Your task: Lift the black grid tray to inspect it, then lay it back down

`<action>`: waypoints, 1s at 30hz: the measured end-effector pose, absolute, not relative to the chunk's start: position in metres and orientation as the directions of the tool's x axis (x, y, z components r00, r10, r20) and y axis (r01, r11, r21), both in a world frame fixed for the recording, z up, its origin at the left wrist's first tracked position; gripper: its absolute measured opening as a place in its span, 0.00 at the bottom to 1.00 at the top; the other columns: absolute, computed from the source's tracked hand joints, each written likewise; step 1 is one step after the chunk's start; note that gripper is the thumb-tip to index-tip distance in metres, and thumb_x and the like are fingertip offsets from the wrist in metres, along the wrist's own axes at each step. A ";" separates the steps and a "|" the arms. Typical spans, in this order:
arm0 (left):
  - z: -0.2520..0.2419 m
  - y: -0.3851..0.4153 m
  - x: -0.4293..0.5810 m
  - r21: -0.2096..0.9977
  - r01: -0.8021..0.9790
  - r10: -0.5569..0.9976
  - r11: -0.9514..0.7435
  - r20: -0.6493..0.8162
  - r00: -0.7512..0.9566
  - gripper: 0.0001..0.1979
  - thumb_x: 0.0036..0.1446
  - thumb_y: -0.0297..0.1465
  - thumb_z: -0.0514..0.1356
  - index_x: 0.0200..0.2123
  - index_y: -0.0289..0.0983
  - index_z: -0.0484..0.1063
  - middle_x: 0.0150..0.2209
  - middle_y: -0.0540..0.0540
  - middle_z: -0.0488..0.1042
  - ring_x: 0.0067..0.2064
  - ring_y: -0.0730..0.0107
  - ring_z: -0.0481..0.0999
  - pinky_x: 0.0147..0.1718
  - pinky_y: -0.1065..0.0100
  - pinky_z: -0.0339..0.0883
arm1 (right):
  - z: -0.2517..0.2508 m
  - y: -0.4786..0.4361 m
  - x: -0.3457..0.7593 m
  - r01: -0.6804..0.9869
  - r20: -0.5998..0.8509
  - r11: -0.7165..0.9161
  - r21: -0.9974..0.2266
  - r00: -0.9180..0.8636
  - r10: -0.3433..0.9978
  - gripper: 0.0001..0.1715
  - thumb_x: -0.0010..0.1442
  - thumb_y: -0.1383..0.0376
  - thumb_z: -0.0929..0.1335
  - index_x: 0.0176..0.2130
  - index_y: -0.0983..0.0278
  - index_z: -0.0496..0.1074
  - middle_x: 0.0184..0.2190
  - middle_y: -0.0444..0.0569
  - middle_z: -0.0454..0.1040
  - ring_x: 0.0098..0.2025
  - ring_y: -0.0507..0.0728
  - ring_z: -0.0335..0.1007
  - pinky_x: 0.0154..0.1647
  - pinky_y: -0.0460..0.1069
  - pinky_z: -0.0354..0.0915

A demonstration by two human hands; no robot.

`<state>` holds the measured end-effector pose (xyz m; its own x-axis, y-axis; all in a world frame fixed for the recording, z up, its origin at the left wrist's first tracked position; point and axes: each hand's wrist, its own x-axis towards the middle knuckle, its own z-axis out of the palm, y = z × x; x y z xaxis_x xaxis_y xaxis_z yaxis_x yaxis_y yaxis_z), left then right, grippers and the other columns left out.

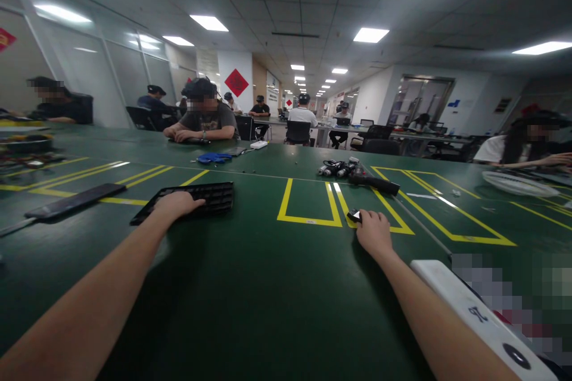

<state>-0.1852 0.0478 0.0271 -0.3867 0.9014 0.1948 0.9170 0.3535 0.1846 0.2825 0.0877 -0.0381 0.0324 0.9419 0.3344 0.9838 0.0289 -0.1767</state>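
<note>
My left hand [176,205] is closed on the near side of a black tray [218,196] with a grid of small compartments, which lies on the green table. The fingers reach over its top and part of the tray is hidden under the hand. Over the yellow tape lines, my right hand [374,231] grips a small black object [354,215] with a pale, shiny face. Its kind does not show, since the fingers cover most of it. Beyond that hand lie a long black handle-like piece [374,183] and a heap of dark cables with silvery connectors [338,168].
A long dark bar [75,201] lies at left, and a blue cloth-like item [214,158] farther back. A white device marked 26 [473,315] stands by my right forearm. Yellow tape rectangles [310,222] mark the table [268,297]. Several people sit around.
</note>
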 end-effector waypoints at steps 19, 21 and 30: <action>0.022 0.040 -0.008 0.173 0.969 0.949 -0.178 0.292 0.122 0.18 0.54 0.42 0.49 0.33 0.33 0.68 0.34 0.39 0.71 0.35 0.60 0.70 0.32 0.65 0.61 | -0.028 0.057 0.221 0.262 0.252 0.349 -0.900 -0.342 0.905 0.26 0.48 0.69 0.65 0.49 0.66 0.65 0.46 0.51 0.69 0.48 0.57 0.63 0.52 0.54 0.56; 0.015 0.033 0.010 0.239 0.927 0.909 -0.289 0.373 0.187 0.16 0.53 0.40 0.50 0.34 0.33 0.66 0.34 0.41 0.69 0.36 0.61 0.69 0.34 0.65 0.61 | -0.031 0.050 0.217 0.080 0.267 0.335 -0.939 -0.444 0.855 0.24 0.48 0.70 0.65 0.47 0.65 0.66 0.44 0.49 0.70 0.46 0.57 0.65 0.50 0.54 0.59; -0.013 0.010 0.023 0.374 0.768 0.790 -0.520 0.553 0.265 0.11 0.53 0.36 0.50 0.37 0.36 0.59 0.35 0.44 0.63 0.37 0.64 0.64 0.35 0.63 0.61 | -0.032 0.042 0.220 0.020 0.364 0.455 -0.890 -0.567 0.738 0.18 0.49 0.70 0.66 0.42 0.62 0.70 0.43 0.46 0.71 0.49 0.58 0.64 0.50 0.55 0.62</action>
